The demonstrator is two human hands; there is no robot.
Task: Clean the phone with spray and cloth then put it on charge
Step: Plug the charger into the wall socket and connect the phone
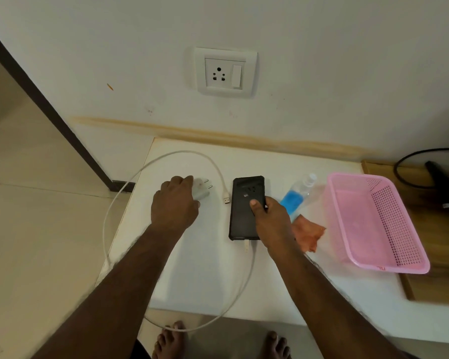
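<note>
phone (245,211) under right hand (270,221), left hand (175,203) gripping charger plug (202,190)

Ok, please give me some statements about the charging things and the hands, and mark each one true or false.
1. The left hand grips the white charger plug. True.
2. The cable is connected to the plug. False: its USB end lies loose on the table.
3. The right hand holds the phone. True.
4. The spray bottle stands inside the pink basket. False: it lies on the table beside it.
5. The wall socket has nothing plugged in. True.
</note>
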